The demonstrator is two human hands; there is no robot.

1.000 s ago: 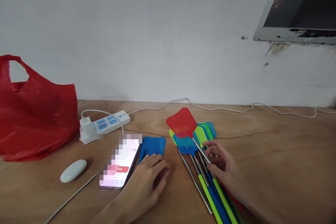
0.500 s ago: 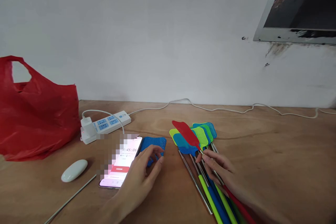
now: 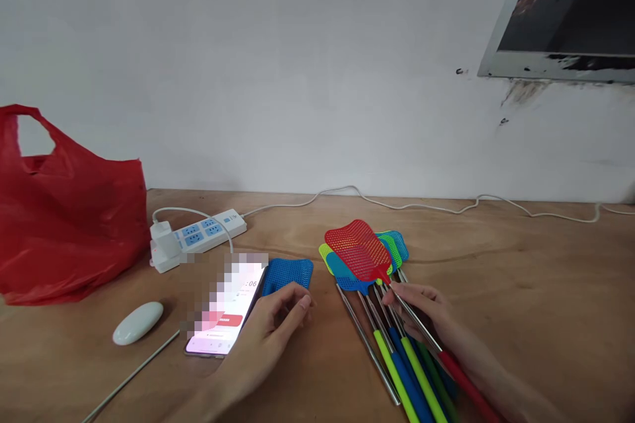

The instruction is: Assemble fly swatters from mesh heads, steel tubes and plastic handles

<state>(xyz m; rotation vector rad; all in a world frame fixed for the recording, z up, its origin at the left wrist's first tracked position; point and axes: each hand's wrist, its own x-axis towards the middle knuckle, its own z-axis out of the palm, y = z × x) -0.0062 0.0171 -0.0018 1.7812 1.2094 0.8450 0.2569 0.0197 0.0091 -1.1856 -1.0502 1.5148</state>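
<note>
My right hand (image 3: 421, 307) pinches the thin metal shaft of a red fly swatter (image 3: 358, 250), just below its perforated head. The red head lies flat-on over the heads of other swatters, and its red handle (image 3: 466, 383) runs toward the lower right. Beneath it, several green, lime and blue swatters are fanned in a pile, a lime handle (image 3: 394, 370) among them. My left hand (image 3: 278, 317) rests beside the phone (image 3: 229, 337), fingers curled in and thumb against them, nothing visible inside. Just beyond those fingers lies a separate blue swatter head (image 3: 290, 272).
A red plastic bag (image 3: 74, 231) stands at the left. Near it are a white power strip (image 3: 198, 238) with a plug and cable, and a white mouse (image 3: 137, 323). A pale cord (image 3: 417, 209) runs along the wall at the back of the wooden table (image 3: 536, 291).
The red swatter has turned from nearly edge-on to showing its broad face, its handle swinging outward to the right. My left fingers have curled in more, off the blue head.
</note>
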